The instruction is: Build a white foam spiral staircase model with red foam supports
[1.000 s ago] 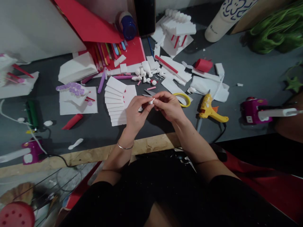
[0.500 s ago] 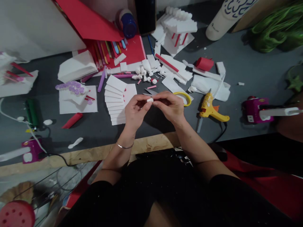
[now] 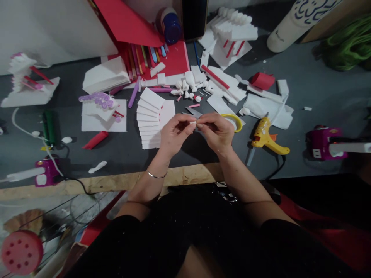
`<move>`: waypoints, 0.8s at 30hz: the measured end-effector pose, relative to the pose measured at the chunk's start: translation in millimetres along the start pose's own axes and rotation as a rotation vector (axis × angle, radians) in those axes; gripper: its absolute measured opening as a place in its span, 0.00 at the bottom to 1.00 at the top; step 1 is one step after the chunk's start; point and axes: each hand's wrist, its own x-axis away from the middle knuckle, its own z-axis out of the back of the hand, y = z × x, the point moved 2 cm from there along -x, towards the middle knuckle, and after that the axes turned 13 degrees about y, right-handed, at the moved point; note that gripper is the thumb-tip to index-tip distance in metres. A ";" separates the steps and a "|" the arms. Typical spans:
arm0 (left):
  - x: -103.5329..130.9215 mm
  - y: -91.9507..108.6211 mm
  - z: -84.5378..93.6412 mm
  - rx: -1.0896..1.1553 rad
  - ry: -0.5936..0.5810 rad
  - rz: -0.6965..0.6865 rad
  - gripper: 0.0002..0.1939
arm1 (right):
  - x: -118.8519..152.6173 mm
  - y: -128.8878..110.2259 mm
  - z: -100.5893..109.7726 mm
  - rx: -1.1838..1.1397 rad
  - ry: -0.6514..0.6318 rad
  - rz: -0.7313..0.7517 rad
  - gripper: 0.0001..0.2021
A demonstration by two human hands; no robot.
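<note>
Between the fingertips of both hands is a small white piece [image 3: 193, 122]. My left hand [image 3: 176, 133] pinches it from the left, and my right hand [image 3: 216, 131] has thumb and forefinger pressed together at its right end. Just beyond the fingers lie scissors with a yellow handle [image 3: 239, 122], partly covered by my right hand. A fan of white strips [image 3: 149, 116] with small red bits rests left of my left hand. Several small white twisted pieces [image 3: 185, 87] are heaped behind the hands.
A yellow glue gun [image 3: 264, 135] lies to the right, near a purple socket block [image 3: 326, 143]. Further back stand a white bottle [image 3: 285, 33], a blue-capped jar [image 3: 172, 29] and a white model [image 3: 234, 31]. A lilac-trimmed model [image 3: 101, 106] is at left.
The whole view has shifted, so the table items and hands appear further right. Both hands still pinch at the white piece, which now shows less between the fingers.
</note>
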 end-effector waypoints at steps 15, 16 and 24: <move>-6.6 -22.6 1.6 0.098 0.050 0.144 0.19 | 1.3 4.5 -5.9 -0.068 -0.003 -0.107 0.07; -6.9 -23.1 1.1 0.125 0.058 0.182 0.19 | 1.1 4.4 -6.0 -0.064 -0.014 -0.115 0.06; -6.0 -24.0 -0.9 0.252 0.029 0.439 0.18 | -6.0 9.2 0.2 -0.054 -0.134 0.012 0.07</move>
